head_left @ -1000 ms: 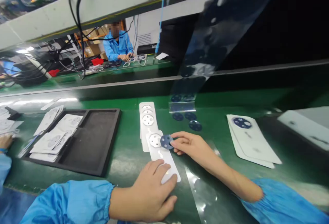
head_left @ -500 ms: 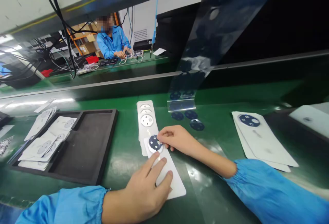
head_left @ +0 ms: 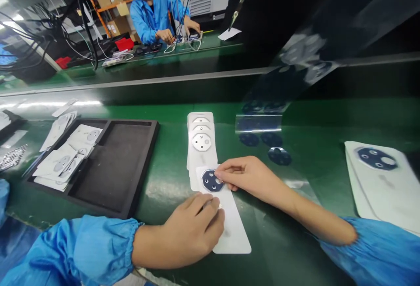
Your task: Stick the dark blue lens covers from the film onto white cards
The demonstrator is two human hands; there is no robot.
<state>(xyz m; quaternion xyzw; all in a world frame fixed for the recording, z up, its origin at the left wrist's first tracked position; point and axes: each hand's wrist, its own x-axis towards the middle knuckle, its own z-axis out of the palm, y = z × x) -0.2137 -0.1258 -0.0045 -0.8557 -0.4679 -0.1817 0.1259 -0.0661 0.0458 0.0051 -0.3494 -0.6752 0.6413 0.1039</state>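
Observation:
A white rectangular panel (head_left: pixel 234 229) with rounded corners lies slanted on the green bench, its top end over a stack of similar panels (head_left: pixel 201 159). On its upper end is a dark blue octagonal film piece (head_left: pixel 210 181) with several holes. My right hand (head_left: pixel 241 172) pinches the right edge of this film piece between thumb and fingertips. Just below, my left hand (head_left: pixel 198 224) rests with bent fingers on the panel's left side, holding it; the thumb and some fingertips are hidden. The stacked panels show pale octagonal areas with holes.
A black divided tray (head_left: pixel 114 167) with several white panels stands at left. Panels with a dark film piece (head_left: pixel 377 159) lie at right. A clear strip (head_left: pixel 259 124) of dark film pieces hangs down, with a loose piece (head_left: pixel 279 156) beside it. A co-worker (head_left: pixel 160 10) sits beyond the ledge.
The view has shifted and come closer. My left fingers, spread before, are now bent closer together on the panel. The film piece lies more squarely on the panel's top, still in my right hand.

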